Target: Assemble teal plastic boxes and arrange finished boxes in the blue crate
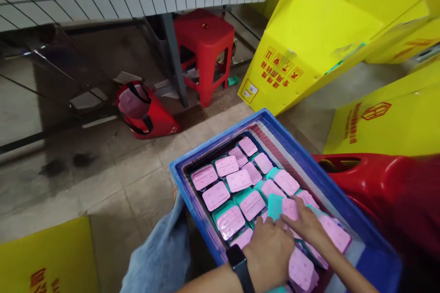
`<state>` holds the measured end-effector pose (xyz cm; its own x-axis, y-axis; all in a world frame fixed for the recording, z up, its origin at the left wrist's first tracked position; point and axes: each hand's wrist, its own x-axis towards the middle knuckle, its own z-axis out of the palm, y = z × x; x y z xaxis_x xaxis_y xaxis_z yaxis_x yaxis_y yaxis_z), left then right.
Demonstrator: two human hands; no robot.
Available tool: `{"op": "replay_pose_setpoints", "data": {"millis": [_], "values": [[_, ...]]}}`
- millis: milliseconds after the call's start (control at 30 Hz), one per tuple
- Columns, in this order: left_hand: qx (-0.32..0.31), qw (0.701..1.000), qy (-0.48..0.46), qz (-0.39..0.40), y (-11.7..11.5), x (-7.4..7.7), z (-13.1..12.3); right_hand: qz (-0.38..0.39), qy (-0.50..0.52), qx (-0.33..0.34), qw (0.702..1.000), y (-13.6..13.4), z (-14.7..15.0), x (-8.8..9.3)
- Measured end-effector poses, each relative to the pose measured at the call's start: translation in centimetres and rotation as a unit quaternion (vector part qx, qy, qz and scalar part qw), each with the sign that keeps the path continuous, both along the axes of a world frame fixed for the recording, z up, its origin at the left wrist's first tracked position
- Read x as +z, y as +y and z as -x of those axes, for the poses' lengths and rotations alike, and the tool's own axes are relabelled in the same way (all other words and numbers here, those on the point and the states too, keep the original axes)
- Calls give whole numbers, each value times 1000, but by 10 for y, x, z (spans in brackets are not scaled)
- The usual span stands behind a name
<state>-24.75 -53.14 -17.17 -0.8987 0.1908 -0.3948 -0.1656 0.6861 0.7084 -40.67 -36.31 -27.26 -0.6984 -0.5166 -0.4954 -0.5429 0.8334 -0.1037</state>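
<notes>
Left hand (270,249): palm down, fingers curled, lying inside the blue crate (192,157).
Left wrist: carries a black watch (240,268), at the crate's near wall.
Right hand (305,225): flat, fingers spread, just right of the left hand, over the crate's contents.

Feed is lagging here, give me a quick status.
Left hand and right hand both flat on pink packs in blue crate. Nothing gripped. No obstruction.

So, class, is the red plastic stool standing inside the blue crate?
No, the red stool stands on the floor beyond the blue crate, which holds pink-lidded packs.
</notes>
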Motion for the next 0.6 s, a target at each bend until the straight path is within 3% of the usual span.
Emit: {"op": "replay_pose_setpoints", "data": {"millis": [100, 233, 433, 600], "values": [[26, 999, -21, 6, -20, 8, -7, 24, -1, 22, 999, -19, 24, 18], [46, 999, -26, 7, -35, 16, -11, 51, 0, 74, 996, -75, 55, 26], [57, 998, -33, 2, -35, 10, -9, 19, -29, 141, 989, -159, 68, -16], [45, 998, -37, 12, -36, 3, -10, 6, -72, 171, 983, -173, 59, -50]]}}
